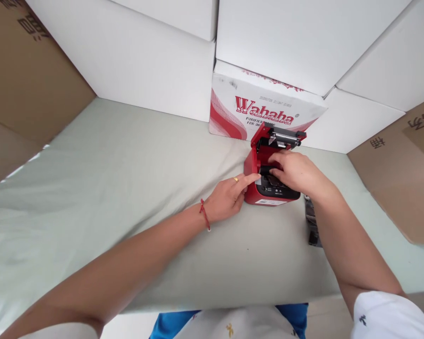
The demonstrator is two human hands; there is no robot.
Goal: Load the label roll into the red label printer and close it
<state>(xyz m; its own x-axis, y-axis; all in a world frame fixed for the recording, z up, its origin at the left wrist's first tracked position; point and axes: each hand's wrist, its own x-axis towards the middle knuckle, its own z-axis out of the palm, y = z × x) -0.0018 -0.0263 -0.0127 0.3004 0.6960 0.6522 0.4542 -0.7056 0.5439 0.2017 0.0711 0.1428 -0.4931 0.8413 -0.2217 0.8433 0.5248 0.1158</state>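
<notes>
A small red and black printer (272, 201), probably for labels or receipts, stands on the cloth-covered table with its lid (281, 136) raised. My left hand (228, 195) is at its left side, the index finger laid over the rim and the other fingers curled against the outer wall. A gold ring and a red string bracelet are on this hand and wrist. My right hand (298, 172) reaches into the open compartment from the right. Its thumb and fingers are bent around a dark part inside, which they mostly cover. A pale patch shows beside the left fingertip.
A Wahaha carton (240, 103) stands right behind the printer, before stacked white boxes (155, 61). Brown cardboard (406, 160) rises at the right, with more cardboard (28, 80) at the left. A dark, shiny object (313, 221) lies partly under my right forearm. The table's front edge is near my body.
</notes>
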